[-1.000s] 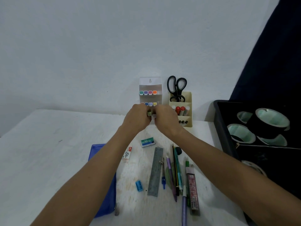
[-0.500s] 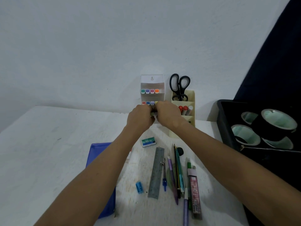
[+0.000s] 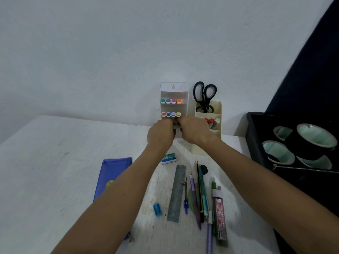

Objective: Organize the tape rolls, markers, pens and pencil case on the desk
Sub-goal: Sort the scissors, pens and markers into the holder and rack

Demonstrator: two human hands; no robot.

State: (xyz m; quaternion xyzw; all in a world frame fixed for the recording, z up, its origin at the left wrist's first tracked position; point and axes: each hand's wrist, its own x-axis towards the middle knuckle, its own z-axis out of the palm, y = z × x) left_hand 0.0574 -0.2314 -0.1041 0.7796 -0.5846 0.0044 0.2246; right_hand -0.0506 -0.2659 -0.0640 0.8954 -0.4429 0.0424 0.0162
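Note:
A clear tiered marker box (image 3: 173, 94) stands against the wall, with two rows of coloured marker caps (image 3: 171, 101) showing. My left hand (image 3: 161, 133) and my right hand (image 3: 194, 131) meet at the box's lowest tier, fingers curled around small markers (image 3: 174, 126) that are mostly hidden. A blue pencil case (image 3: 111, 173) lies on the white desk (image 3: 45, 171) under my left forearm. Pens and pencils (image 3: 200, 191) lie in a row near the front. Black tape rolls (image 3: 315, 138) sit in a black tray (image 3: 254, 142) on the right.
A cream organizer (image 3: 216, 110) holds black scissors (image 3: 204, 96) and red-capped markers beside the box. A steel ruler (image 3: 177, 192), blue sharpener (image 3: 157, 209), staples box (image 3: 168, 158), compass (image 3: 185, 197), black eraser (image 3: 203, 169) and lead case (image 3: 219, 217) lie in front. A dark curtain hangs at right.
Both hands stayed together at the marker box's lowest tier and shifted slightly toward it. The second row of caps is now fully visible above the hands.

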